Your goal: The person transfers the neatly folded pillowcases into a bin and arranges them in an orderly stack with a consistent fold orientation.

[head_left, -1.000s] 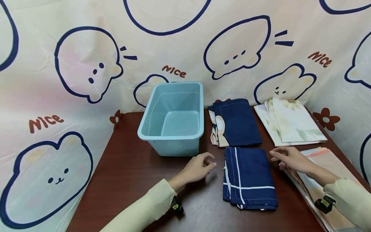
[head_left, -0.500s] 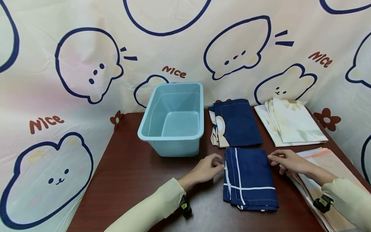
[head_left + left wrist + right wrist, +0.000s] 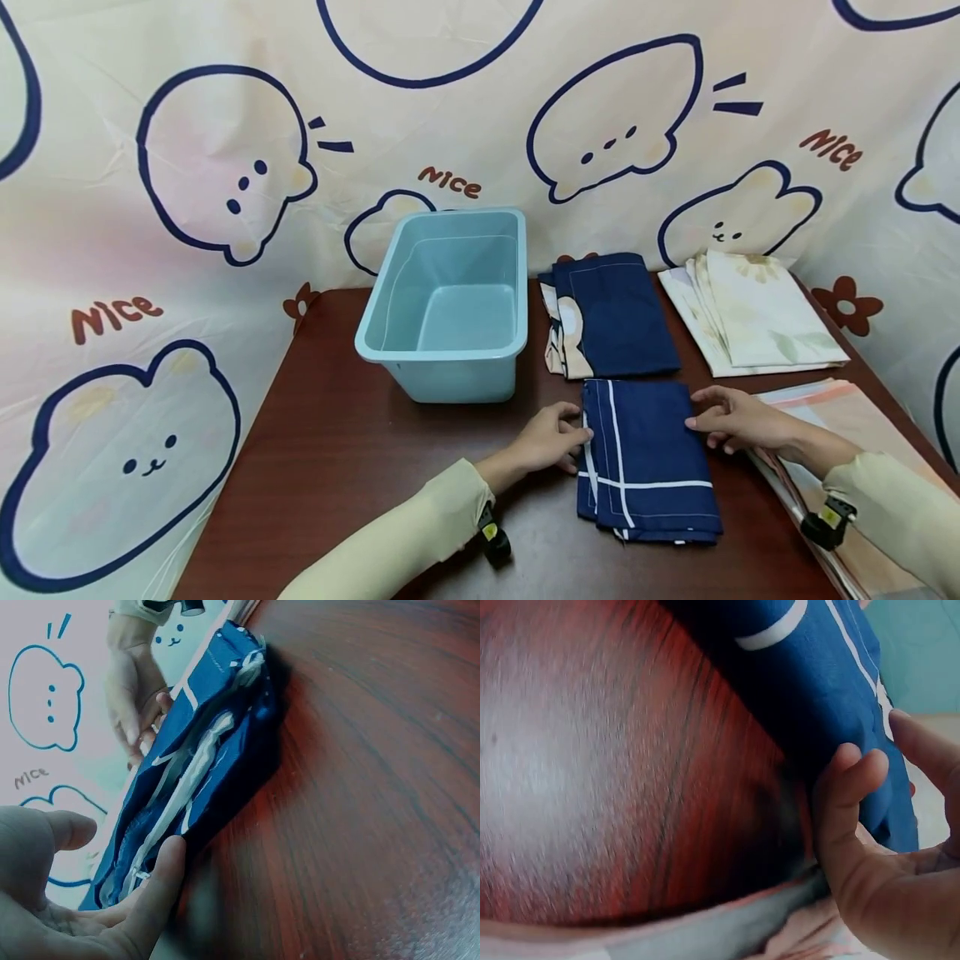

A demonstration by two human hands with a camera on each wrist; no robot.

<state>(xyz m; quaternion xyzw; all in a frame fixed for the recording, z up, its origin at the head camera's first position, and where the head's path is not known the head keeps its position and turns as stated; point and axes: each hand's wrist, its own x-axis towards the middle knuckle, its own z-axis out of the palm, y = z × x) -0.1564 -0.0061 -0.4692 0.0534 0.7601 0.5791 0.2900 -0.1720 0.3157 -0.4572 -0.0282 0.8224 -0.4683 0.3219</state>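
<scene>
A folded navy cloth with white stripes (image 3: 652,450) lies flat on the table, its layered edge facing left. At that layered edge is my left hand (image 3: 551,439), with the thumb tip over the border. The left wrist view shows this hand (image 3: 97,900) with thumb and fingers spread apart around the end of the folds. On the opposite side, my right hand (image 3: 738,418) has its thumb at the upper right edge of the cloth. Seen from the right wrist, its bent fingers (image 3: 851,787) are beside the navy fabric and the thumb stands apart.
A light blue plastic basin (image 3: 442,371) stands behind my left hand. Behind the striped cloth lies another folded navy cloth (image 3: 622,321), with a folded white floral cloth (image 3: 772,317) to its right. A peach folded cloth (image 3: 862,425) lies under my right forearm. A printed curtain (image 3: 600,83) encloses the table.
My left hand has moved right, from beside the basin to the striped cloth's left edge. My right hand has shifted slightly left to its right edge. The cloth stays in place.
</scene>
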